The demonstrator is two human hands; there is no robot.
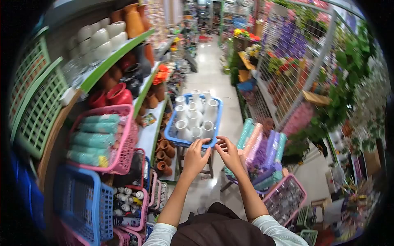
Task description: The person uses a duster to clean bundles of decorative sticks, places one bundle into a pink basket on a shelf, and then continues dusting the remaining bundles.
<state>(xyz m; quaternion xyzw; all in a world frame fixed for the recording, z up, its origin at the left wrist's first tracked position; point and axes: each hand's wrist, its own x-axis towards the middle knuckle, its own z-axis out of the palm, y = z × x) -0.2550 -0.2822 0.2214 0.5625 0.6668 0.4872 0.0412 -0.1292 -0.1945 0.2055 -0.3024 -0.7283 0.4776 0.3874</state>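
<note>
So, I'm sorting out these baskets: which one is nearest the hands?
The blue basket of white vases: its near rim is by the hands, while the lower-left blue basket and the pink baskets sit farther off.

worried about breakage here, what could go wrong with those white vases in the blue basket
The white vases stand close together in the blue basket, so a jolt might knock them against one another. The basket seems to sit on a stool; the left hand and right hand are at its near edge, and an uneven push could perhaps tip it.
</note>
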